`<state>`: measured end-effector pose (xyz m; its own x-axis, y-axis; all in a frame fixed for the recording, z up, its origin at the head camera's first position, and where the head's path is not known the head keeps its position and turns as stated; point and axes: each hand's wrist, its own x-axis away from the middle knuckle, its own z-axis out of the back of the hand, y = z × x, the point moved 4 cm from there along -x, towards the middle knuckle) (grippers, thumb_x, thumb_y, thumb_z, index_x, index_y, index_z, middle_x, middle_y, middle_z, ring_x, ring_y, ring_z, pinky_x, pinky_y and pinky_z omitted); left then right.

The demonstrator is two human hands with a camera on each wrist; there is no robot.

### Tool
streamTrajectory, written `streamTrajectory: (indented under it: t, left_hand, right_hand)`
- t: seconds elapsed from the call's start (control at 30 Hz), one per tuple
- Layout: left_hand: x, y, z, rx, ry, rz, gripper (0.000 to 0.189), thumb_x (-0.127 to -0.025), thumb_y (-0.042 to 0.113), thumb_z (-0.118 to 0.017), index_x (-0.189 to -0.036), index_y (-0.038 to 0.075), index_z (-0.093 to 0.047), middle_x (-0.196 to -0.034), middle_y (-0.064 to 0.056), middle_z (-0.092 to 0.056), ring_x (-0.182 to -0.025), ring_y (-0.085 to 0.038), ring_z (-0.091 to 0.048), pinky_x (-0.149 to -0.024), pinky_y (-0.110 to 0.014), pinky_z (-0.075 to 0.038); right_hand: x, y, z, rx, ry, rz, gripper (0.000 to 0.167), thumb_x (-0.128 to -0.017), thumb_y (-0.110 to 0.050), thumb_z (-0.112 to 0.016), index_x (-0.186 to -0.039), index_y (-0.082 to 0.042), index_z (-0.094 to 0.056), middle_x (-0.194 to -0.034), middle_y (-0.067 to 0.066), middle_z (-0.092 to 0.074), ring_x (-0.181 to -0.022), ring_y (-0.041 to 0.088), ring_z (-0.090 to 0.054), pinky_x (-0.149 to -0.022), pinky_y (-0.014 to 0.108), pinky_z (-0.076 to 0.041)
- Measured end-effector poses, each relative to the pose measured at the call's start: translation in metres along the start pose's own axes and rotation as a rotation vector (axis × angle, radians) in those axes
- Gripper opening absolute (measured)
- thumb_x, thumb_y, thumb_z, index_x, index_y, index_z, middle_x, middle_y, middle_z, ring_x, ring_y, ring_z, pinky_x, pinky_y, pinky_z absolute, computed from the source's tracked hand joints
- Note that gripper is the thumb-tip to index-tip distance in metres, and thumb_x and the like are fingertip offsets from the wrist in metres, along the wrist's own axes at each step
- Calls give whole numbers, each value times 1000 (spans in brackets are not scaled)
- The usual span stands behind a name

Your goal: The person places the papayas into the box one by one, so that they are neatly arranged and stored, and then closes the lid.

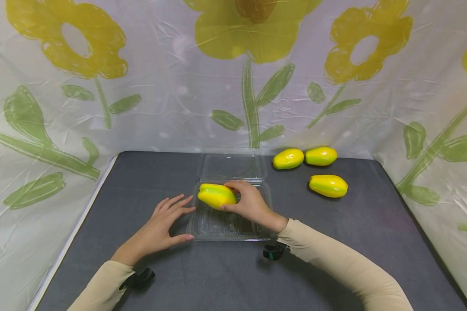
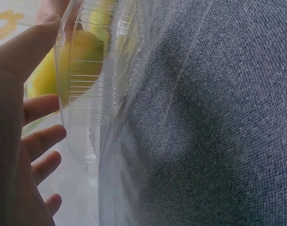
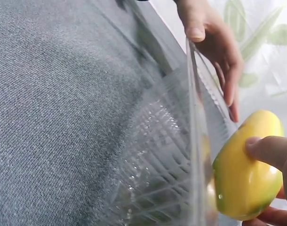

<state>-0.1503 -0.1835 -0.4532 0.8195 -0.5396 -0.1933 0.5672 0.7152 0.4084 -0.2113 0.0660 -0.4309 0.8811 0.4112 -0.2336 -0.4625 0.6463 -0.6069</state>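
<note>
My right hand (image 1: 252, 203) grips a glossy yellow-green papaya (image 1: 214, 195) by one end, over a clear plastic clamshell container (image 1: 202, 236). In the right wrist view the thumb presses on the side of this papaya (image 3: 249, 169), just above the container's rim. The container's lid (image 1: 233, 166) lies folded back, away from me. At the left side of the container, my left hand (image 1: 159, 229) has its fingers spread and fairly straight. Its fingertips are at the container's wall (image 2: 82, 113) in the left wrist view, holding nothing.
Three more papayas lie at the table's back right: one (image 1: 288, 159) beside another (image 1: 321, 156), and one (image 1: 328, 186) closer to me. A dark grey cloth covers the table (image 1: 202, 276). Behind it hangs a flower-printed curtain (image 1: 159, 108).
</note>
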Motion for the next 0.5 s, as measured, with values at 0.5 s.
streamTrajectory:
  t: [0.5]
  left_hand:
    - [1, 0, -1, 6, -7, 5, 76, -81, 58, -74, -142, 18, -54, -161, -5, -36, -150, -35, -27, -118, -67, -14]
  right_hand:
    - [-1, 2, -12, 48, -11, -22, 62, -76, -36, -86, -129, -11, -65, -118, 5, -69, -97, 18, -64, -83, 34, -55]
